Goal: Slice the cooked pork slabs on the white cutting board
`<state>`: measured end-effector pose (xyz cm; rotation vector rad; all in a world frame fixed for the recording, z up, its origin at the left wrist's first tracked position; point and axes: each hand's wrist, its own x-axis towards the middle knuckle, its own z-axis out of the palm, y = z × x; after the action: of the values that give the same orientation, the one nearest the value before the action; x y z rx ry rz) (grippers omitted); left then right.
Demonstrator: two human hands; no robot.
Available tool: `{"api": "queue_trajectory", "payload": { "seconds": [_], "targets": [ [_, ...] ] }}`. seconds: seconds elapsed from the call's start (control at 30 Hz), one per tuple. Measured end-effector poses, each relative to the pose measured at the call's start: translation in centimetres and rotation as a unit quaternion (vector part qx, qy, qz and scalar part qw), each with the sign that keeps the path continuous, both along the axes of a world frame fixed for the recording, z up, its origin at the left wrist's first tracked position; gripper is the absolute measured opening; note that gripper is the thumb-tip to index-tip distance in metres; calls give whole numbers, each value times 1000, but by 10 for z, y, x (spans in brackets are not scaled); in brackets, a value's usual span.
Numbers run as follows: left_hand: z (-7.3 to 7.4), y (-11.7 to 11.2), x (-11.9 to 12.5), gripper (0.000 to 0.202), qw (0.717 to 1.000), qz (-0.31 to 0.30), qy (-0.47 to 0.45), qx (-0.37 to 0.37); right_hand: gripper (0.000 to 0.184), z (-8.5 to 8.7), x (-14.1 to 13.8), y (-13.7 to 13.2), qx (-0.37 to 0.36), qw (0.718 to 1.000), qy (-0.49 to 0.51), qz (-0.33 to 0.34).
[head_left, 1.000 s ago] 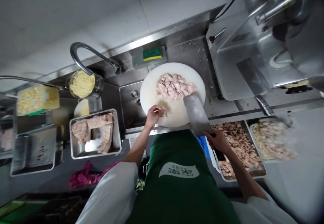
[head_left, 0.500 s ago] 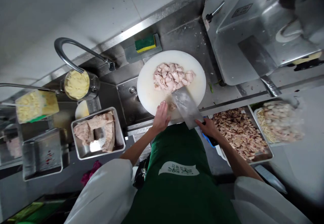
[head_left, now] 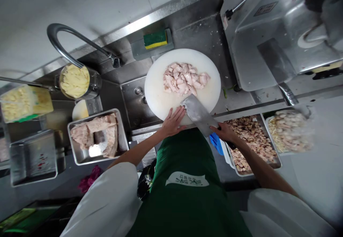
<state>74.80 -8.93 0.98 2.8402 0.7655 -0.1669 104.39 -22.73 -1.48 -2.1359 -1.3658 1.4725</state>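
While the right hand (head_left: 224, 132) is wrapped round the cleaver (head_left: 199, 115), the left hand (head_left: 173, 123), fingers extended, anything beneath hidden, needs clearance from its edge; chopped meat (head_left: 184, 78) lies mid-way on the cutting board (head_left: 158, 78).

The round plastic chopping board (head_left: 155, 99) was white and the diced meat chunks (head_left: 184, 79) pale pink. The rectangular sponge (head_left: 155, 39) was green above yellow, the cloth apron (head_left: 184, 155) dark green.

Pale wall (head_left: 104, 8), steel sink (head_left: 132, 105), dim light
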Motion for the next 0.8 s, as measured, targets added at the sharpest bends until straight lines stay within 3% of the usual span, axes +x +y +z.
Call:
{"api": "queue_trajectory", "payload": {
  "seconds": [0.2, 0.33, 0.53, 0.8],
  "targets": [
    [0, 2, -1, 85, 1000, 1, -5, -11, 39, -8, 0, 3, 11, 1000, 5, 15],
    [0, 3, 0, 86, 999, 0, -21, -28, 40, -10, 3, -4, -23, 999, 24, 15],
    [3, 3, -1, 86, 999, 7, -22, -45, 41, -8, -16, 8, -14, 999, 41, 2],
    [7, 7, -2, 86, 999, -15, -2, -48, 38, -5, -14, 2, -23, 999, -14, 31]
  ]
}}
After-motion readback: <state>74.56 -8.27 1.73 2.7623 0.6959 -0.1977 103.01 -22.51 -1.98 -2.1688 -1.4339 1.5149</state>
